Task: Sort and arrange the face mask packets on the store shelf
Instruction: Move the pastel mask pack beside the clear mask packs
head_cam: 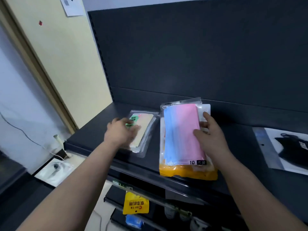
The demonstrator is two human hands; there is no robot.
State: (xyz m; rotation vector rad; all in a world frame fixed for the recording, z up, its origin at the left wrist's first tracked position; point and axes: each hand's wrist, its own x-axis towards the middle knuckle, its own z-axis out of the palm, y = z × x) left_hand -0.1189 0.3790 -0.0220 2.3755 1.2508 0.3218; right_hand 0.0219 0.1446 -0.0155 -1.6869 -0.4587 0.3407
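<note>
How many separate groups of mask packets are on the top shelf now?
3: a pile under the left hand, a stack under the right hand, a black-mask packet far right. Stacks hide packets.

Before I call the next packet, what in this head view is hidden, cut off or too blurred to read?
- Left hand: motion-blurred; its grip on the FACE MASK packet is unclear, and it hides part of the label.
- Packets beneath the pink-and-blue packet: it covers them, so their count and print are hidden. The right hand covers its right edge.
- Black mask packet: cut off by the right edge.
- Lower-shelf items: too blurred to identify.
</note>
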